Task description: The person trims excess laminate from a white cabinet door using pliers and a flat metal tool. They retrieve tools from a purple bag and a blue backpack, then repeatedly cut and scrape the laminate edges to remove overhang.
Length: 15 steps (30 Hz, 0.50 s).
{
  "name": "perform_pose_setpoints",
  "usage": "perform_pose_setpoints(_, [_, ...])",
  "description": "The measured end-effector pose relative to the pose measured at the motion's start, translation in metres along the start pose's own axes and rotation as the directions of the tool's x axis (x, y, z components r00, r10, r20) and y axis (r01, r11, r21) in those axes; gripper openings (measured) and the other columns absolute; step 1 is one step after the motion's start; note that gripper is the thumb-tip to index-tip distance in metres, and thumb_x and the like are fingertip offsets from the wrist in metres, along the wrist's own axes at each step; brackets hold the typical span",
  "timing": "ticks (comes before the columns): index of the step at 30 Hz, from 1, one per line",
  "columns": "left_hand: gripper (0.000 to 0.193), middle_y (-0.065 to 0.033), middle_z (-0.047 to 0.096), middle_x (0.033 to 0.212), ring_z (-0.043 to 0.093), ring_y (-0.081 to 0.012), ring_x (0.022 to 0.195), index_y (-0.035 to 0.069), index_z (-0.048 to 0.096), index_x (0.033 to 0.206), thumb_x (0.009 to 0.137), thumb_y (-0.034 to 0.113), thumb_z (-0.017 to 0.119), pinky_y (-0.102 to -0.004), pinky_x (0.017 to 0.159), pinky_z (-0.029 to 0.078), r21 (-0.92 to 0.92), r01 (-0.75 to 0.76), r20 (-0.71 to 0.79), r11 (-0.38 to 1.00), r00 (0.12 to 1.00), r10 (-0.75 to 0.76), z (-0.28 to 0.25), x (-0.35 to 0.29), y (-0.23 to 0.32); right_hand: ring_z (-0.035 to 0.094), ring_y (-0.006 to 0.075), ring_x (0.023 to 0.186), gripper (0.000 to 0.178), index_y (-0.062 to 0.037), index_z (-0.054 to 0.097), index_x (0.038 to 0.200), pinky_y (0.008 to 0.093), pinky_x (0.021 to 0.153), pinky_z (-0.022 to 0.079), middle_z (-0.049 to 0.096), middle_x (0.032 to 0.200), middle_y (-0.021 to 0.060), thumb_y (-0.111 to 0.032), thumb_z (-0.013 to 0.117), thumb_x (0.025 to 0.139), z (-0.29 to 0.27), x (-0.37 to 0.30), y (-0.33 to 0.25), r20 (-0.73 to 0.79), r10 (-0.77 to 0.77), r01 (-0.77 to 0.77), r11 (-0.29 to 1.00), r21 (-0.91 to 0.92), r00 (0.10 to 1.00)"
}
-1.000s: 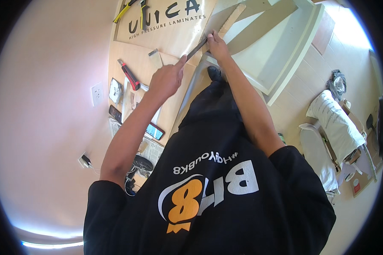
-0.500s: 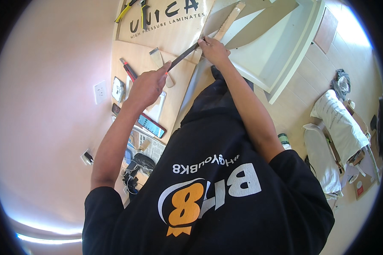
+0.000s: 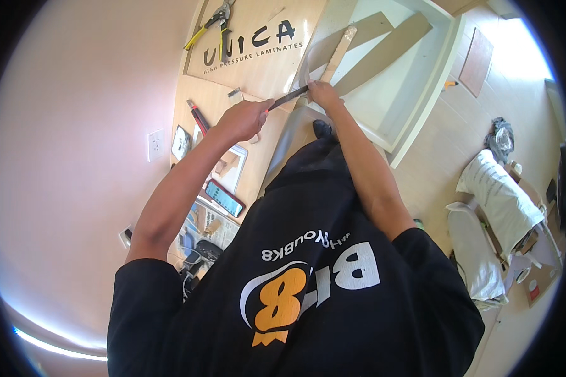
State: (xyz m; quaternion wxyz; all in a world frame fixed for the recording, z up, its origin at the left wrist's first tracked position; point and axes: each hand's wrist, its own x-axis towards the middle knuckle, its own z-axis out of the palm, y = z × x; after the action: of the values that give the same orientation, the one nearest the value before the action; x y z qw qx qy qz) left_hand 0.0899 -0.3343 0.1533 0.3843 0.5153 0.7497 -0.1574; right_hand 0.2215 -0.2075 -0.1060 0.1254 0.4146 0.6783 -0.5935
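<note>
Both my hands are on a dark, flat metal file (image 3: 289,98). My left hand (image 3: 244,119) is closed round its handle end, where a bit of red-orange shows. My right hand (image 3: 324,94) pinches the far end between thumb and fingers. Below the file is the edge of a light wooden board (image 3: 258,157). Beside my right hand, a thin pale strip curls upward. A putty knife (image 3: 235,95) lies on the board, partly covered by my left hand. Left of it rests a red and black utility knife (image 3: 198,115).
Yellow-handled snips (image 3: 214,26) lie on a printed laminate sheet (image 3: 264,69). A phone (image 3: 224,198) sits nearer me. On the right is a white open cabinet box (image 3: 415,119) holding curved brown laminate pieces (image 3: 383,56). White sacks (image 3: 503,188) lie on the floor; a wall (image 3: 75,157) bounds the left.
My left hand has moved forward and right, closer to my right hand, so less of the file shows between them. It covers more of the putty knife. The whole view has shifted slightly.
</note>
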Motion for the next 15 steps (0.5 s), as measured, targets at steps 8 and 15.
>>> perform_pose_setpoints(8, [0.041, -0.0212, 0.071, 0.107, 0.066, -0.0399, 0.1, 0.014, 0.057, 0.141, 0.101, 0.021, 0.055, -0.0451, 0.089, 0.05, -0.083, -0.112, -0.101, 0.99, 0.989, 0.103, -0.075, -0.023, -0.019, 0.049, 0.0382, 0.135, 0.056, -0.0039, 0.054, 0.143, 0.0467, 0.111, 0.038, 0.055, 0.144, 0.0214, -0.04, 0.052, 0.1, 0.007, -0.067, -0.029, -0.542, -0.122, 0.329, 0.895, 0.303, 0.831])
perform_pose_setpoints(15, [0.042, -0.0185, 0.071, 0.093, 0.067, -0.0352, 0.082, 0.018, 0.055, 0.144, 0.102, 0.021, 0.054, -0.0443, 0.08, 0.052, -0.027, 0.066, -0.043, 0.997, 0.997, -0.068, -0.082, -0.088, -0.023, 0.062, 0.0357, 0.115, 0.036, -0.0028, 0.063, 0.126, 0.0435, 0.094, 0.051, 0.064, 0.125, 0.0186, -0.005, 0.064, 0.09, 0.014, -0.136, -0.037, -0.617, -0.46, 0.531, 0.844, -0.079, 0.639])
